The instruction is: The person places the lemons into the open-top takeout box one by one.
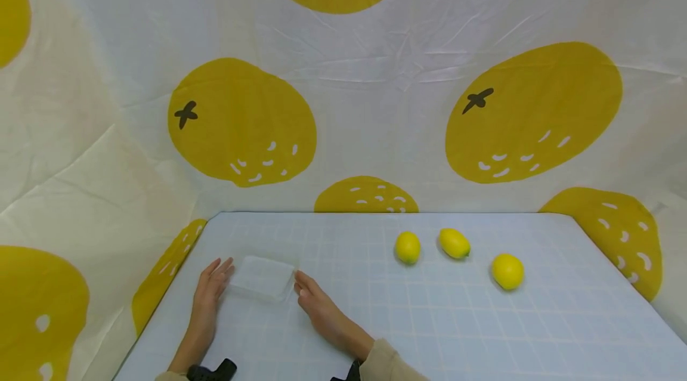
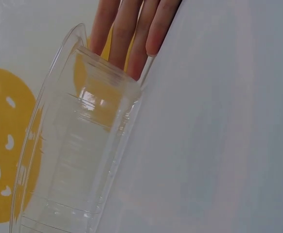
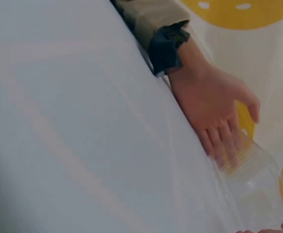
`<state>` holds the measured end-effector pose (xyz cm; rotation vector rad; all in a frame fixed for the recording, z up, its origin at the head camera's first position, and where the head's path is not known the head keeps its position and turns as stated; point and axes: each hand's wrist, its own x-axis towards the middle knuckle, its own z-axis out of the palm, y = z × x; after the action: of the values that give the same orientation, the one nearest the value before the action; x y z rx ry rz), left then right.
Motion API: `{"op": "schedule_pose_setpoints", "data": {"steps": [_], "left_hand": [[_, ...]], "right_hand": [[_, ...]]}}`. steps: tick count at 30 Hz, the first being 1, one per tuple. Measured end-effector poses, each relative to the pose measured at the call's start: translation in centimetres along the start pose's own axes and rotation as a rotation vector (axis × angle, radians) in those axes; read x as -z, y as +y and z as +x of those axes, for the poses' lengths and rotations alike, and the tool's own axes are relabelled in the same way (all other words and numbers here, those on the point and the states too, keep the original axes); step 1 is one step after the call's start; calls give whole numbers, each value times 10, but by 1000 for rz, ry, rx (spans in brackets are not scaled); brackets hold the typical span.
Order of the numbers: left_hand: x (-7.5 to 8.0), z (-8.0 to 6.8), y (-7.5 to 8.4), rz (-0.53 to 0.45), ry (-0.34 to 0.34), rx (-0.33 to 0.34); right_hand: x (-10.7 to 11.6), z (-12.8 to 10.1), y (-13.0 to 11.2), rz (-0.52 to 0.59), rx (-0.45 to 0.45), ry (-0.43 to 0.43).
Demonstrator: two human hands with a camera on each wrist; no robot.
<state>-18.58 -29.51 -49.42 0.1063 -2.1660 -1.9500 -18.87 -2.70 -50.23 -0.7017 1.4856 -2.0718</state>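
Note:
A clear plastic container (image 1: 263, 278) lies on the left part of the table, between the two hands. Alongside its left edge is the left hand (image 1: 210, 287), its fingers fairly straight and its fingertips near the rim. From the right, the right hand (image 1: 324, 312) reaches to the opposite edge, fingers extended. The left wrist view shows the container's transparent side (image 2: 73, 160) with several straight fingers (image 2: 124, 31) at its end. In the right wrist view, the other hand (image 3: 207, 99) lies by the container (image 3: 253, 187); a few fingertips show at the bottom corner.
Three lemons sit apart on the right half of the table: one on the left (image 1: 408, 248), a middle lemon (image 1: 454, 243) and one on the right (image 1: 507, 272). A pale checked cloth (image 1: 456, 333) covers the table. Behind hangs a white curtain (image 1: 381, 124) with printed yellow fruit.

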Motion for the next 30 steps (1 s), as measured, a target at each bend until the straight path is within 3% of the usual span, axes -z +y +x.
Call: {"op": "schedule_pose_setpoints", "data": {"steps": [10, 25, 30], "left_hand": [[-24, 10, -1, -2, -79, -11], [-66, 30, -5, -110, -165, -61], [-79, 32, -4, -41, -209, -46]], "right_hand": [[10, -24, -5, 80, -6, 7], [26, -60, -11, 46, 31, -34], [32, -76, -14, 30, 27, -45]]}}
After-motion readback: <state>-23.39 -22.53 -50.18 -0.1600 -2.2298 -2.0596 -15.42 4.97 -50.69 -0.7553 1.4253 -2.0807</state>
